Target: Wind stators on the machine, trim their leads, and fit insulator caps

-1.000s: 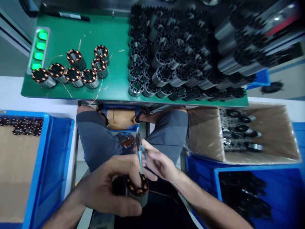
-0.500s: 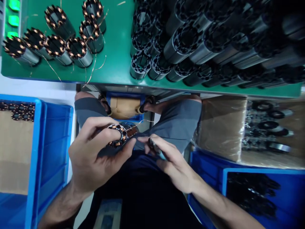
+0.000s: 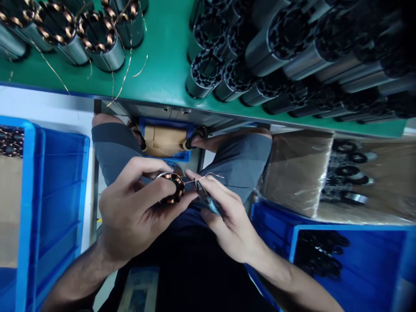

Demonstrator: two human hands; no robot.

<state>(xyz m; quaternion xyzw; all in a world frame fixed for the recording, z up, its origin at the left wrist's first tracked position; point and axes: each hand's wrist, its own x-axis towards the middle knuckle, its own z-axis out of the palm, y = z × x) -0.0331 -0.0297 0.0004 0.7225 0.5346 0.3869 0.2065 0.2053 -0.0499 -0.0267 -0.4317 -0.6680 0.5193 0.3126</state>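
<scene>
A: Grasping what with the left hand (image 3: 139,210)?

B: Clasping a copper-wound stator (image 3: 180,189), 8 o'clock of centre. Index finger in the bore, likely to steady it and leave the rim visible. Turned with its loose wire (image 3: 190,181) toward 3 o'clock, presumably to face the pliers (image 3: 206,199).

A: And with the right hand (image 3: 232,223)?

B: Wrapped around those pliers, tips up toward 11 o'clock, at the wire. Can't tell if biting.

A: On the green bench (image 3: 162,73)?

B: Wound stators (image 3: 110,58) at 10, bare cores (image 3: 264,54) at 1; probably separated to avoid mix-ups.
</scene>
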